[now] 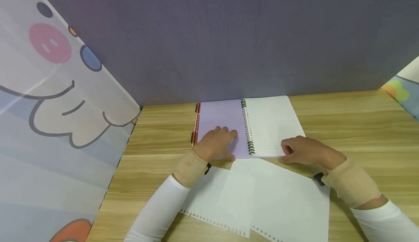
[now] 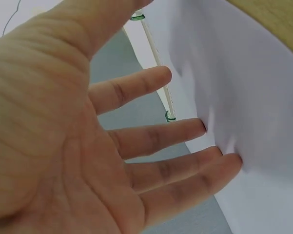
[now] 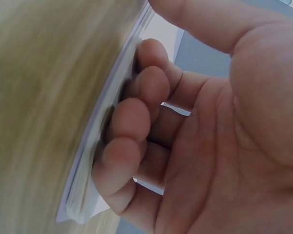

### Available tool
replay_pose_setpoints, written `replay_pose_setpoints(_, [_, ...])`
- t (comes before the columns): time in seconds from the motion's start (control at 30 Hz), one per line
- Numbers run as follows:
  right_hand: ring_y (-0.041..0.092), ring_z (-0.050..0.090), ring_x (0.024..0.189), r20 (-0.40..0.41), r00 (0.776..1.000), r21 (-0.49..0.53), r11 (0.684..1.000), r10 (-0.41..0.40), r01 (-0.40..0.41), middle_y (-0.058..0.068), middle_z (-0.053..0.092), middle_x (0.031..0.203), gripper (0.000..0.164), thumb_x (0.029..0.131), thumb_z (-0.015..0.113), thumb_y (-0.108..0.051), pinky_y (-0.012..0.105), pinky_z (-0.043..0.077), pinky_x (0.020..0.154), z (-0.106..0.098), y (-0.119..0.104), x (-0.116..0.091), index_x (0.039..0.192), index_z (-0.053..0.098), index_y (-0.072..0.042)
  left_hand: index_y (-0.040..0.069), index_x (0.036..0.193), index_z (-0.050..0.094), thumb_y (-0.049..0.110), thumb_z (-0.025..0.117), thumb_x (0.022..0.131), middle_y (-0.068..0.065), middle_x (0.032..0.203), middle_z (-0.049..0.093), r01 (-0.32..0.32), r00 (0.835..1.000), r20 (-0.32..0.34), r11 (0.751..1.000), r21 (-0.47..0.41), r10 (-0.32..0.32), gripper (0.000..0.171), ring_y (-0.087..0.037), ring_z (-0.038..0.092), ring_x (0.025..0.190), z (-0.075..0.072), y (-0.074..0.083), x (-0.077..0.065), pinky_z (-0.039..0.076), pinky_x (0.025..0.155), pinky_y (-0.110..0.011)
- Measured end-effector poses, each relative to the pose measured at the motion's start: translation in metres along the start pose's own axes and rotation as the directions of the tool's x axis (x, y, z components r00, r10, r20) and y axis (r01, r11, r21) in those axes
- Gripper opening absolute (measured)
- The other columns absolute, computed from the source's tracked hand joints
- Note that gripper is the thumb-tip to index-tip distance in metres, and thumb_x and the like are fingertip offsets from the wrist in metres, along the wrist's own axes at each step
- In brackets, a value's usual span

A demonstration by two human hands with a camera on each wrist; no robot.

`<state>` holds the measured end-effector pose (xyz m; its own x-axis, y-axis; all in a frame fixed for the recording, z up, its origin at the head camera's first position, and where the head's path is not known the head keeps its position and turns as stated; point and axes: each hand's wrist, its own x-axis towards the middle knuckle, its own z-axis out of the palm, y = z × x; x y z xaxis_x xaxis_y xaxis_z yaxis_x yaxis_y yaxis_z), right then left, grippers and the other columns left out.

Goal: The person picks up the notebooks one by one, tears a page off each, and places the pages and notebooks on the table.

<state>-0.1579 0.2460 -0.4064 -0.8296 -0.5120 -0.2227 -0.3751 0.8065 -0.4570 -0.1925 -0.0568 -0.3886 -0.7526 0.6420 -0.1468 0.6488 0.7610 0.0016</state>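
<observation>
A spiral notebook lies spread with its purple cover (image 1: 220, 116) on the left and a lined white page (image 1: 273, 122) on the right, joined by a green coil (image 1: 251, 147). My left hand (image 1: 217, 142) rests on the lower part of the cover, its spread fingers (image 2: 161, 136) touching the surface. At the page's lower right edge is my right hand (image 1: 302, 150). Its fingers (image 3: 131, 117) are curled against the stacked pages (image 3: 83, 190), and its thumb reaches the notebook's edge. I cannot tell whether it pinches a page.
Loose white sheets (image 1: 288, 194) with punched edges overlap on the wooden table (image 1: 147, 169) in front of the notebook, under my forearms. A red coil (image 1: 195, 125) runs along the purple cover's left side. A grey wall (image 1: 229, 42) rises behind, a cartoon-printed panel (image 1: 65, 107) at left.
</observation>
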Motion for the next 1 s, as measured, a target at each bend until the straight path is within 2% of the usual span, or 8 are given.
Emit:
replay_pose_setpoints(0.2, [0.01,0.038,0.056,0.001,1.0,-0.003,1.0,0.009,-0.009,-0.007,0.04,0.06,0.036,0.077,0.064,-0.049,0.027,0.03,0.051,-0.001,0.0,0.0,0.071,0.043,-0.02,0.016,0.115,0.056,0.044,0.073,0.065,0.004,0.093,0.058,-0.044,0.999,-0.029,0.999,-0.009,0.044,0.059,-0.01,0.051,0.078,-0.001,-0.001,0.002,0.04,0.066,-0.026])
replay_pose_setpoints(0.33, [0.01,0.037,0.056,0.001,1.0,-0.005,1.0,0.009,-0.009,-0.007,0.04,0.06,0.036,0.077,0.064,-0.049,0.027,0.029,0.05,-0.001,0.001,0.0,0.071,0.043,-0.021,0.016,0.112,0.058,0.039,0.072,0.065,0.005,0.088,0.058,-0.047,0.998,-0.041,0.999,-0.014,0.046,0.054,-0.009,0.05,0.073,-0.002,0.001,0.002,0.04,0.061,-0.025])
replay_pose_setpoints(0.43, [0.01,0.037,0.055,0.003,1.0,0.002,1.0,0.005,-0.005,-0.007,0.04,0.06,0.037,0.077,0.064,-0.05,0.027,0.029,0.05,-0.001,0.001,-0.001,0.071,0.043,-0.02,0.017,0.111,0.058,0.036,0.071,0.064,0.005,0.089,0.057,-0.06,0.997,-0.047,0.998,-0.006,0.06,0.053,-0.01,0.05,0.074,-0.002,0.005,0.002,0.04,0.061,-0.026])
replay_pose_setpoints(0.63, [0.01,0.036,0.056,0.011,1.0,0.009,1.0,0.004,-0.005,-0.007,0.039,0.06,0.037,0.077,0.063,-0.051,0.028,0.029,0.05,-0.001,0.0,0.0,0.072,0.043,-0.02,0.019,0.114,0.057,0.034,0.071,0.063,0.006,0.094,0.05,-0.14,0.987,-0.073,0.99,0.02,0.141,0.055,-0.011,0.047,0.082,0.003,0.013,0.004,0.039,0.063,-0.025])
replay_pose_setpoints(0.77, [0.01,0.037,0.056,0.012,1.0,0.004,1.0,0.006,-0.006,-0.007,0.039,0.06,0.037,0.078,0.062,-0.052,0.028,0.029,0.05,-0.001,0.001,0.001,0.072,0.043,-0.02,0.023,0.118,0.055,0.034,0.071,0.065,0.008,0.097,0.046,-0.165,0.981,-0.09,0.985,0.058,0.17,0.056,-0.011,0.045,0.087,0.005,0.017,0.005,0.039,0.062,-0.025])
replay_pose_setpoints(1.0, [0.01,0.037,0.056,0.006,1.0,-0.003,1.0,0.004,-0.004,-0.007,0.04,0.06,0.037,0.078,0.062,-0.051,0.028,0.029,0.05,-0.001,0.0,0.001,0.071,0.043,-0.021,0.025,0.111,0.057,0.021,0.068,0.067,0.009,0.094,0.048,-0.222,0.97,-0.085,0.973,0.069,0.228,0.045,-0.008,0.046,0.08,0.004,0.021,0.006,0.037,0.064,-0.024])
